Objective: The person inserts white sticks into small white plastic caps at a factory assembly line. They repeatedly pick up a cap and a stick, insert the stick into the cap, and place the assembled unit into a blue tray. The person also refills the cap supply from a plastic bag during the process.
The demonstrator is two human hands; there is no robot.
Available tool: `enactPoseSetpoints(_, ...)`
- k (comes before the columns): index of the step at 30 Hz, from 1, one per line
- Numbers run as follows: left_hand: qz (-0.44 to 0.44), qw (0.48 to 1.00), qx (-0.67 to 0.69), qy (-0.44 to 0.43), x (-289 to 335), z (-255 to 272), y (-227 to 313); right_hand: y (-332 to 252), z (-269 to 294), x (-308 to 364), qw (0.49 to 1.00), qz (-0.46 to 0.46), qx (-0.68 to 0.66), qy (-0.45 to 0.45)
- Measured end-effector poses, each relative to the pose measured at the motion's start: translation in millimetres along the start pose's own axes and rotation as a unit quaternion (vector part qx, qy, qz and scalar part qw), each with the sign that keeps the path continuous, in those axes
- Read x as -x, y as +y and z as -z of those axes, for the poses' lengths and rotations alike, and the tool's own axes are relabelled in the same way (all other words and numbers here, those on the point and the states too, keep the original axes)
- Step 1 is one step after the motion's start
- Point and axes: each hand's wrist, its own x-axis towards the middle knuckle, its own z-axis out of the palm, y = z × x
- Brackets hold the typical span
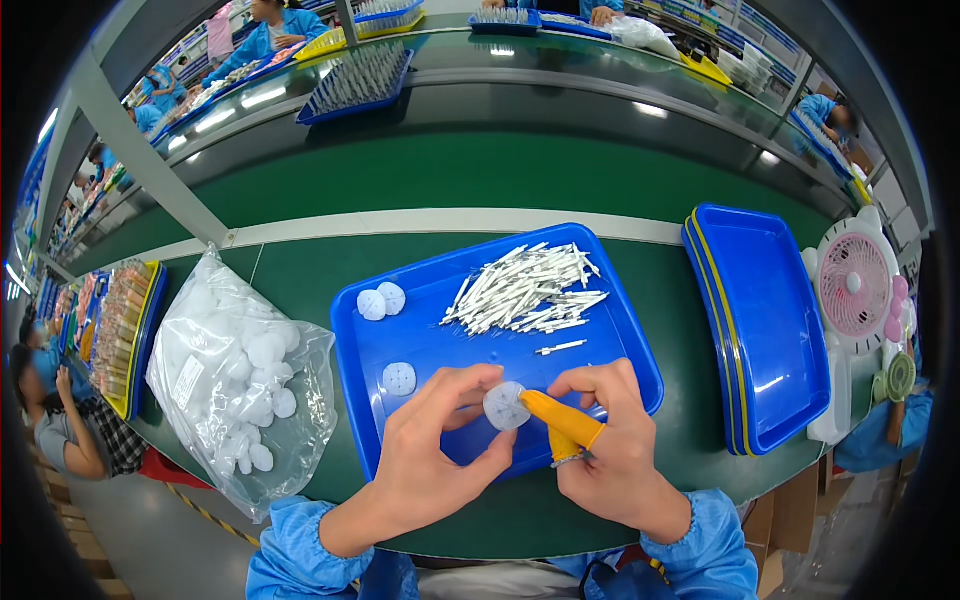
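Note:
My left hand [440,440] grips a pale, round, ball-like disc [505,406] with faint lines on it, between thumb and fingers. From the other side, my right hand [610,440] presses a fingertip in a yellow finger cot [562,418] against the disc's right edge. Whether those fingers also pinch something small is hidden. Both hands are over the near part of a blue tray [350,350]. In it lie a loose pile of thin white sticks [525,290], a single stick [561,348] nearer me, two touching pale discs [381,301] and another disc [399,379].
Left of the tray lies a clear plastic bag [240,370] of white round pieces. Stacked blue and yellow trays [770,330] stand on the right, beside a pink-and-white fan [853,283]. A filled blue tray [357,84] sits across the bench; people work beyond.

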Motion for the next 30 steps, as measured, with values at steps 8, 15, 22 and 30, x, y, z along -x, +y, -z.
enactPoseSetpoints(8,-0.007,1.000,-0.021,0.016,-0.1,-0.5,3.2,-3.5,5.1,-1.0,0.999,-0.006,-0.004,-0.047)
enactPoseSetpoints(15,-0.028,0.998,-0.049,-0.009,1.0,-3.6,3.0,-4.1,-2.9,-2.1,0.997,0.008,-0.017,-0.077)
enactPoseSetpoints(22,-0.023,0.999,-0.044,-0.005,-1.6,-2.3,7.2,1.4,0.4,-2.6,0.998,-0.007,0.000,-0.056)
enactPoseSetpoints(30,0.012,1.000,-0.026,-0.002,-1.1,-1.1,7.8,-3.6,1.3,-0.1,0.999,-0.020,-0.013,-0.049)
